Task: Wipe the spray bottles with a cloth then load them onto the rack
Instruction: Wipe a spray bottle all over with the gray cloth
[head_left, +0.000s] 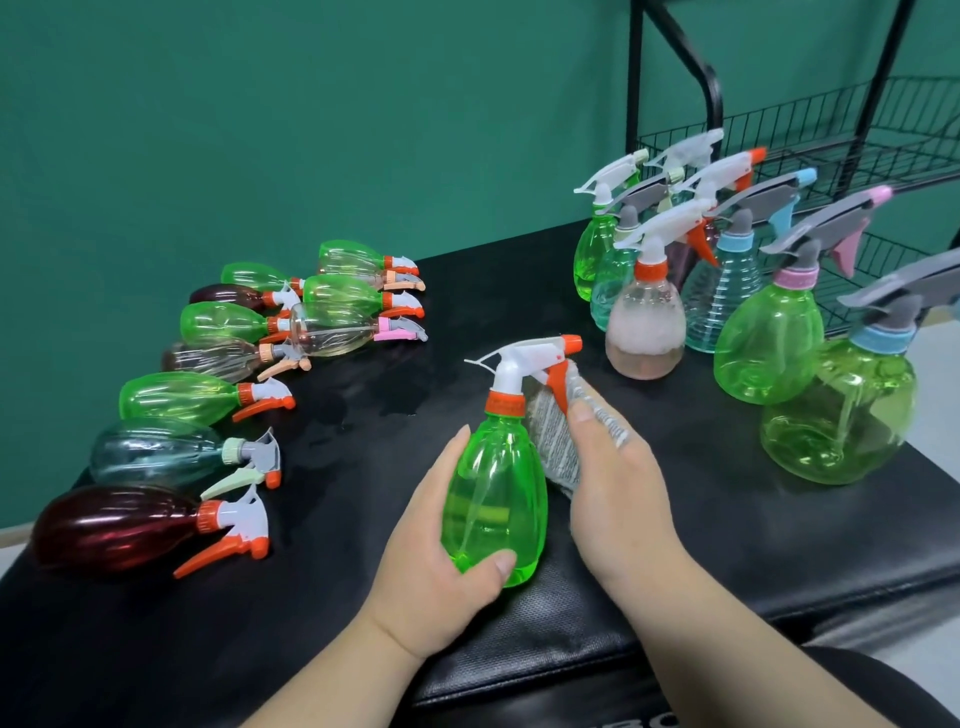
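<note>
A green spray bottle with a white head and orange trigger stands upright at the centre of the black table. My left hand grips its body from the left, thumb across the lower front. My right hand holds a grey-white cloth pressed against the bottle's right side, just under the trigger. The black wire rack stands at the back right, behind the table.
Several bottles lie on their sides at the left, among them a dark red one and a green one. Several upright bottles crowd the right side, including a pale pink one and a large green one. The black table ends near me.
</note>
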